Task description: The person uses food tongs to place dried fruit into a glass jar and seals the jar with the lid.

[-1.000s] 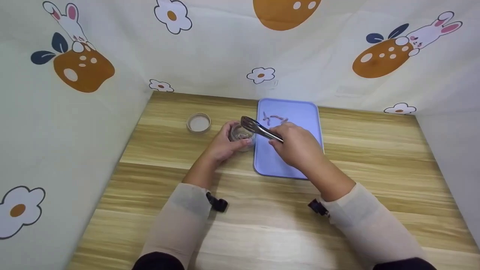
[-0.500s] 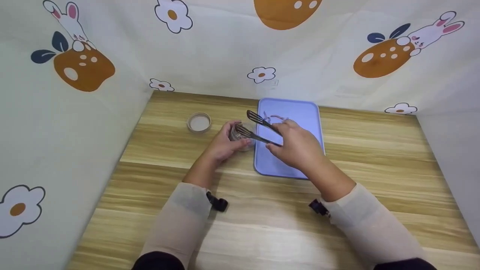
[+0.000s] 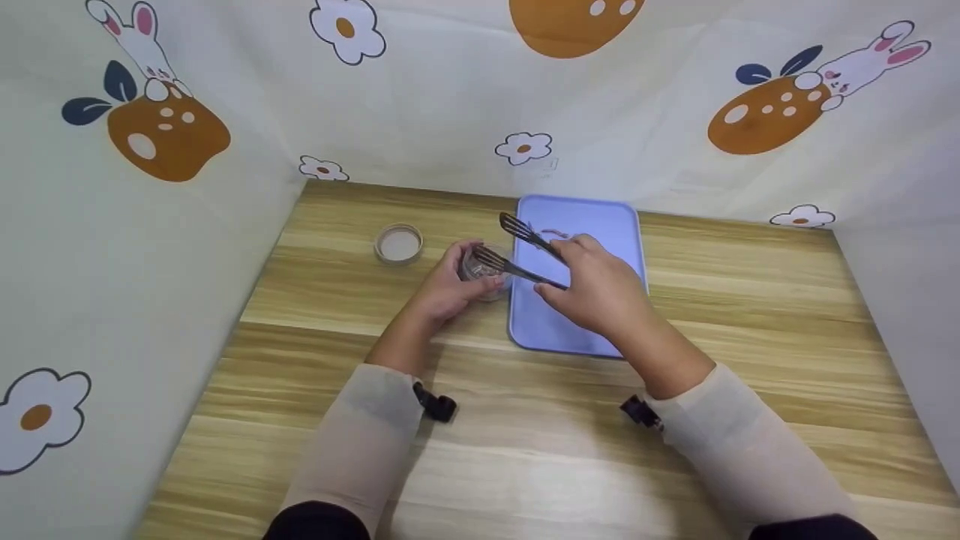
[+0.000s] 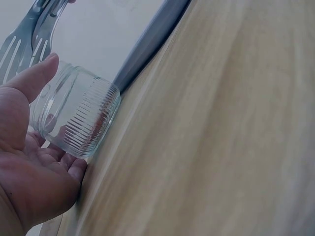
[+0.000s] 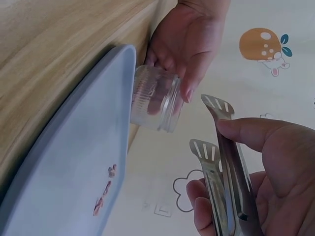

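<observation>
My left hand (image 3: 444, 291) grips a clear glass jar (image 4: 81, 110) from its left side, thumb and fingers around it. The jar stands on the table against the tray's left edge, with reddish-brown bits visible at its bottom. My right hand (image 3: 600, 289) holds metal tongs (image 5: 227, 162) between thumb and fingers. Their two slotted ends are spread apart: one lies over the jar's mouth in the head view, the other over the tray. Nothing shows between those ends. Small reddish-brown twisted pieces (image 5: 102, 198) lie on the blue tray (image 3: 551, 330), partly hidden in the head view by the tongs and right hand.
A round lid (image 3: 399, 244) rests on the wooden table (image 3: 525, 442) to the left of the jar. Behind the table hangs a pale curtain (image 3: 420, 112) printed with flowers, oranges and rabbits, and it also runs along the left side.
The tongs' ends, together above the jar a second ago, have spread apart. The right hand has since shifted up slightly. My left hand and the jar have stayed in place.
</observation>
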Tool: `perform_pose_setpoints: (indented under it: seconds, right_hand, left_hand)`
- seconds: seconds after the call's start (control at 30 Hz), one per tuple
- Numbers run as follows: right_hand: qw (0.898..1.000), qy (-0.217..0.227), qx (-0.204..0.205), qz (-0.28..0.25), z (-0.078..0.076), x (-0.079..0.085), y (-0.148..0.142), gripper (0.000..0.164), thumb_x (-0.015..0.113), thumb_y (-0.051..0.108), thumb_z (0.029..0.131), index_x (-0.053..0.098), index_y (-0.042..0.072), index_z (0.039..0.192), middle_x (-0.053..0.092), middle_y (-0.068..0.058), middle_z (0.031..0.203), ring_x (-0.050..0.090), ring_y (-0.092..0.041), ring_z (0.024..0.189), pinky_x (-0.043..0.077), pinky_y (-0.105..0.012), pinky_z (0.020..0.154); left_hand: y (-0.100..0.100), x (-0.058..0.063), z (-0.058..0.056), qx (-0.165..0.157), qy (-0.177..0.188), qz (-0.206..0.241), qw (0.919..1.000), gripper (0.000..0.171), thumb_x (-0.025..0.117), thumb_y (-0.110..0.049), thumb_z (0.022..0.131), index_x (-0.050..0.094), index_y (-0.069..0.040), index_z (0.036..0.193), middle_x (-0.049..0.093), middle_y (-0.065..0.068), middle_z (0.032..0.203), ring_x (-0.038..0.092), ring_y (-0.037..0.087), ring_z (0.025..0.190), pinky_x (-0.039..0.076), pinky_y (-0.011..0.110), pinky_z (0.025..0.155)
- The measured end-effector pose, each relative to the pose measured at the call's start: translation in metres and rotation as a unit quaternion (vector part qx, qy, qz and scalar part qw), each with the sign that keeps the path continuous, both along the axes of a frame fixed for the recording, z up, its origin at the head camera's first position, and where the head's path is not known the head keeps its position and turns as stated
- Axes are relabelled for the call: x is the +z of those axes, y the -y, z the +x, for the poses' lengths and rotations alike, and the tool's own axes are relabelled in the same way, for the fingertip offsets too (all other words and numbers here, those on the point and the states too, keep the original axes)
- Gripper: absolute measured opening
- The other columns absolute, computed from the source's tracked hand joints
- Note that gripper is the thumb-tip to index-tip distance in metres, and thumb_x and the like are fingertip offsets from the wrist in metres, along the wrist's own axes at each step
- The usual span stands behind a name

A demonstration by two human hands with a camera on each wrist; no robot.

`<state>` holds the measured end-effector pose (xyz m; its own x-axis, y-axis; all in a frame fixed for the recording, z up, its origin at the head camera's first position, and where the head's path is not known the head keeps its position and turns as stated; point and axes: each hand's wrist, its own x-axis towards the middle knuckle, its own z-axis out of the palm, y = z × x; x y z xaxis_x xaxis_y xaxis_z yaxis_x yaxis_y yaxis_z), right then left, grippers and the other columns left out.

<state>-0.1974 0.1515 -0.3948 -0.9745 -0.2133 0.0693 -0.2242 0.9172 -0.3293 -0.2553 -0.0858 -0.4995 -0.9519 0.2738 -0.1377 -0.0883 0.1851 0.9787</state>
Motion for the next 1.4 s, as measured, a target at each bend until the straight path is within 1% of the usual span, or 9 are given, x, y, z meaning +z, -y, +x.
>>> perform_pose_setpoints:
  seconds: [0.23,0.43,0.53,0.7,0.8,0.93,0.97,1.17,1.4]
  right_hand:
    - [1.0,0.009,-0.016,-0.003,-0.011,0.002,-0.011,0.069,0.073,0.052,0.082,0.056,0.016,0.138,0.061,-0.006,0.118,0.06,-0.026,0.099,0.051,-0.048,0.087]
    - [0.999,0.025,-0.032,0.001,-0.021,0.003,-0.023,0.068,0.073,0.05,0.082,0.057,0.012,0.136,0.061,-0.007,0.113,0.056,-0.025,0.094,0.05,-0.048,0.082]
    - [0.999,0.03,-0.039,0.002,-0.026,0.001,-0.029,0.068,0.073,0.05,0.082,0.057,0.012,0.136,0.061,-0.008,0.112,0.056,-0.026,0.092,0.048,-0.048,0.081]
    - [0.997,0.043,-0.056,0.002,-0.033,-0.003,-0.042,0.069,0.072,0.05,0.083,0.056,0.011,0.137,0.061,-0.011,0.118,0.056,-0.029,0.096,0.047,-0.049,0.084]
    - [0.996,0.055,-0.067,0.0,-0.038,-0.007,-0.051,0.069,0.072,0.049,0.083,0.055,0.011,0.138,0.061,-0.012,0.122,0.055,-0.029,0.098,0.047,-0.05,0.084]
    - [0.994,0.068,-0.08,0.001,-0.044,-0.012,-0.061,0.069,0.073,0.048,0.083,0.055,0.011,0.138,0.062,-0.013,0.122,0.054,-0.029,0.099,0.046,-0.05,0.083]
    - [0.994,0.071,-0.085,0.002,-0.045,-0.013,-0.063,0.069,0.073,0.048,0.083,0.055,0.011,0.138,0.062,-0.013,0.123,0.054,-0.029,0.099,0.046,-0.051,0.084]
    - [0.99,0.088,-0.107,0.005,-0.053,-0.021,-0.075,0.071,0.074,0.047,0.083,0.055,0.007,0.138,0.061,-0.016,0.128,0.054,-0.031,0.101,0.047,-0.052,0.09]
    - [0.988,0.106,-0.11,0.012,-0.058,-0.032,-0.084,0.072,0.075,0.044,0.083,0.053,0.002,0.138,0.062,-0.02,0.125,0.056,-0.033,0.099,0.048,-0.053,0.089]
  left_hand:
    - [-0.001,-0.003,0.001,0.008,-0.016,0.006,0.9998,0.084,0.087,-0.036,0.073,0.042,-0.022,0.143,0.05,0.012,0.145,0.046,0.026,0.134,0.026,0.041,0.12]
    - [0.0,-0.003,0.002,0.015,-0.013,-0.022,0.9996,0.084,0.087,-0.045,0.07,0.043,-0.032,0.141,0.047,0.004,0.147,0.043,0.026,0.137,0.024,0.043,0.121]
    - [0.0,-0.003,0.002,0.016,-0.013,-0.022,0.9995,0.083,0.086,-0.044,0.071,0.043,-0.033,0.141,0.047,0.004,0.147,0.042,0.026,0.138,0.024,0.043,0.121]
    - [-0.001,-0.004,0.001,0.008,-0.018,0.009,0.9998,0.081,0.086,-0.037,0.074,0.043,-0.026,0.142,0.046,0.004,0.148,0.041,0.024,0.138,0.023,0.038,0.122]
    - [0.0,0.0,0.002,-0.001,-0.013,0.018,0.9998,0.083,0.086,-0.034,0.075,0.042,-0.022,0.144,0.044,0.003,0.15,0.04,0.026,0.14,0.023,0.037,0.122]
    - [0.0,0.0,0.002,0.002,-0.011,0.012,0.9999,0.084,0.087,-0.035,0.074,0.042,-0.023,0.143,0.044,0.002,0.15,0.041,0.026,0.14,0.022,0.039,0.122]
    - [-0.001,-0.004,0.001,0.009,-0.018,0.008,0.9998,0.083,0.087,-0.038,0.073,0.043,-0.026,0.142,0.045,0.001,0.149,0.042,0.025,0.139,0.022,0.039,0.122]
    - [0.0,-0.003,0.002,0.014,-0.017,-0.013,0.9997,0.083,0.087,-0.044,0.071,0.044,-0.03,0.141,0.045,0.001,0.149,0.041,0.025,0.139,0.02,0.04,0.123]
    - [0.001,-0.003,0.002,0.008,-0.007,-0.017,0.9998,0.084,0.087,-0.044,0.071,0.043,-0.031,0.142,0.044,0.003,0.151,0.041,0.027,0.139,0.021,0.041,0.123]
